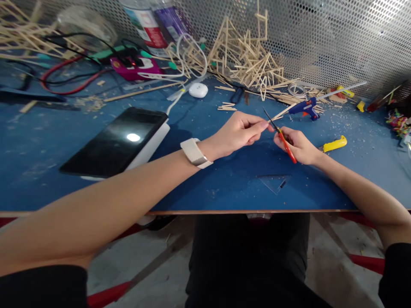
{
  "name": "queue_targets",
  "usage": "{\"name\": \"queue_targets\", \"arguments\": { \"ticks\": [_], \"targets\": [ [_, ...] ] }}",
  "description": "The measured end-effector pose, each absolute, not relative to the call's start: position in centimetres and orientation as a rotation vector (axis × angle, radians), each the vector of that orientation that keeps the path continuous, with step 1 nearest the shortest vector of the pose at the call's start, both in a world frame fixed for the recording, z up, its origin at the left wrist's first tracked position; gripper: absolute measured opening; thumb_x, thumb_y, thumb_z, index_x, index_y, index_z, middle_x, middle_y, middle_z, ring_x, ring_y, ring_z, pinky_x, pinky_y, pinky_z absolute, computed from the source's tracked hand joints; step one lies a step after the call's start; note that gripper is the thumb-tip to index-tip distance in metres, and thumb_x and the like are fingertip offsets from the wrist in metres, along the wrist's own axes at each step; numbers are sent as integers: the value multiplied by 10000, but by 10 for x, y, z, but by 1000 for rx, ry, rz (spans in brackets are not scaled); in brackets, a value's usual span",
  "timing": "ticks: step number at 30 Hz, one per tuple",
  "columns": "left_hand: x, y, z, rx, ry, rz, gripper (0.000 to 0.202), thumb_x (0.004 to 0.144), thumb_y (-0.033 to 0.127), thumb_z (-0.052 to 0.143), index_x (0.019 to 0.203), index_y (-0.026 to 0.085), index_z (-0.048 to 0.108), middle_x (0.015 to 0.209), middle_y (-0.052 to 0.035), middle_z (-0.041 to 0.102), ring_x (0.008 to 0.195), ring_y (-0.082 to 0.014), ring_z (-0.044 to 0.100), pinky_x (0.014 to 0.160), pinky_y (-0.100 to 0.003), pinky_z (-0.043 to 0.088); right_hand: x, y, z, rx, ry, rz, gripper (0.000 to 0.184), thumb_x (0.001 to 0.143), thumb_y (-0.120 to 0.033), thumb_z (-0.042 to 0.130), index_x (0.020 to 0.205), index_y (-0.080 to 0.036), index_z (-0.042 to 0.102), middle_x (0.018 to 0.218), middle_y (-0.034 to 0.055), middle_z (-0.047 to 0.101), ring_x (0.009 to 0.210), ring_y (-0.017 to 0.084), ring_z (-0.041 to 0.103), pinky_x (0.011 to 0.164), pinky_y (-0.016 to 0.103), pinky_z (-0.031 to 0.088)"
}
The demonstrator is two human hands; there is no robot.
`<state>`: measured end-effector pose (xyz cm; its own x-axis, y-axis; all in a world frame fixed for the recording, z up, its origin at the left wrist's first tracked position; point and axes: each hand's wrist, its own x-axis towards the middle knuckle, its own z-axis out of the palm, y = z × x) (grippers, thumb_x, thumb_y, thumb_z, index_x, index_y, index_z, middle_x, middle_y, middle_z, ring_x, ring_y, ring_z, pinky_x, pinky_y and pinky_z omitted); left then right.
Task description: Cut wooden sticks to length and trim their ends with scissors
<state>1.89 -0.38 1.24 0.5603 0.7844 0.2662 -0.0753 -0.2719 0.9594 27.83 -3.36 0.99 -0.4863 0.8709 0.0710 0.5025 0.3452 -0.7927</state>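
My left hand pinches one end of a thin wooden stick that points up and to the right over the blue table. My right hand is closed on red-handled scissors, whose dark blades meet the stick just beside my left fingertips. A white watch band sits on my left wrist.
A blue glue gun and a yellow-handled tool lie right of my hands. A black tablet lies at left. A clear plastic triangle rests near the front edge. Piles of wooden sticks, cables and a white earbud case crowd the back.
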Motion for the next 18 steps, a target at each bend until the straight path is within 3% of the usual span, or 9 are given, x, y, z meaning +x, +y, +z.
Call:
{"name": "queue_targets", "arguments": {
  "ticks": [5, 11, 18],
  "targets": [
    [19, -5, 13, 1746, 654, 975, 264, 1063, 413, 809, 1028, 162, 882, 629, 47, 500, 559, -110, 395, 526, -218, 319, 277, -39, 17, -1210, -2026, 1188, 531, 1028, -740, 727, 987, -240, 557, 808, -56, 419, 714, 137, 346, 661, 339, 304],
    [19, -14, 15, 1996, 707, 1094, 362, 1124, 417, 695, 900, 188, 863, 635, 4, 571, 571, -129, 468, 555, -239, 312, 274, -46, 21, -1099, -1854, 1513, 720, 956, -949, 731, 1034, -262, 528, 836, -53, 440, 727, 151, 394, 661, 336, 359],
    [20, -14, 16, 2083, 742, 1126, 352, 1111, 393, 658, 917, 189, 869, 637, 9, 579, 570, -133, 429, 566, -273, 265, 267, -48, 22, -1114, -1810, 1524, 783, 913, -1002, 746, 979, -257, 512, 794, -69, 430, 667, 115, 361, 608, 318, 333]
  ]
}}
